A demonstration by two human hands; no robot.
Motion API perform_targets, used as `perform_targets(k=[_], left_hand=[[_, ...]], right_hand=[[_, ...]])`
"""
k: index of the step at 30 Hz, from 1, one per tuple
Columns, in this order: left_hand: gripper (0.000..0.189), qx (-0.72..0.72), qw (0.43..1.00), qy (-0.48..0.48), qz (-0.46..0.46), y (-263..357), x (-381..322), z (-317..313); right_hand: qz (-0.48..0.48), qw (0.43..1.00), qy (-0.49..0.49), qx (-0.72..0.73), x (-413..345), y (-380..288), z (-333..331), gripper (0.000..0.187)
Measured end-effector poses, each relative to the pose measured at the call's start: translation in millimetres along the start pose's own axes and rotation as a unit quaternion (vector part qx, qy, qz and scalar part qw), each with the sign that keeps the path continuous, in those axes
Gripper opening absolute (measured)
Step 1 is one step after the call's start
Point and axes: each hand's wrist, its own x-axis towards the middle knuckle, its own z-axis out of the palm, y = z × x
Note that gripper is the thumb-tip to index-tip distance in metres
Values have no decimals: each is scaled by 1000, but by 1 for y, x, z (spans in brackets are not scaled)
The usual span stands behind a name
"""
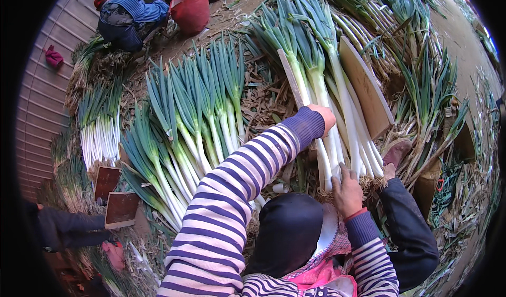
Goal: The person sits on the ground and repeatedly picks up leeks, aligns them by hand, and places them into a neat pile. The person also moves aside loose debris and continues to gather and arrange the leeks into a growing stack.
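Observation:
Before me, large leeks [318,79] with green leaves and white stems lie side by side between two wooden boards, a narrow one [290,75] on the left and a wide one [365,89] on the right. My left hand [325,119] reaches across the stems from the left; its fingers are mostly hidden, so its grip cannot be told. Lower down, my right hand [348,190] touches the white root ends, its fingers spread on the stems. Beside my left arm, a row of more leeks [213,119] rests on the ground. Roots show below the bundle [371,181].
Leek heaps [419,71] lie at the right. At upper left, a person [128,18] bends beside a red bucket [190,10]. A bundle of thinner leeks [101,139] and wooden boards [121,210] are at the left, near another person's legs [75,226]. Dry leaves cover the ground.

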Motion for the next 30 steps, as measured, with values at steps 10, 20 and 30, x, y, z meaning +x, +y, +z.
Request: perform_targets(k=[10, 20, 30], left_hand=[[33, -22, 998, 59, 13, 0, 13, 14], [34, -250, 925, 278, -70, 22, 18, 20], [69, -346, 531, 365, -682, -20, -384, 309]], right_hand=[[21, 998, -21, 60, 46, 22, 14, 49], [-67, 986, -28, -151, 49, 35, -23, 39], [-150, 978, 100, 109, 51, 51, -64, 33]])
